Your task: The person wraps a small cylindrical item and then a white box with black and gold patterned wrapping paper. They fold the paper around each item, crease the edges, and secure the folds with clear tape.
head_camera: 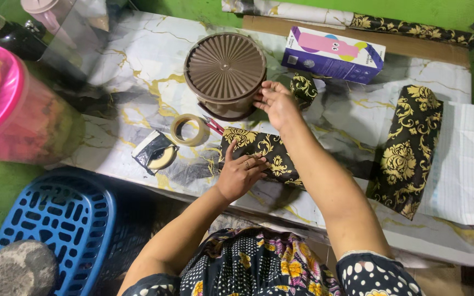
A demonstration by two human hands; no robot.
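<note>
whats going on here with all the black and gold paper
A person sits at a marble-patterned table. Their left hand presses down on a small object wrapped in black-and-gold paper, while the right hand reaches to the brown ribbed-lid container. A tape roll, red-handled scissors and a loose sheet of the same paper lie nearby.

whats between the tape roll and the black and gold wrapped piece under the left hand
In the head view, red-handled scissors lie between the tape roll and the wrapped piece.
</note>
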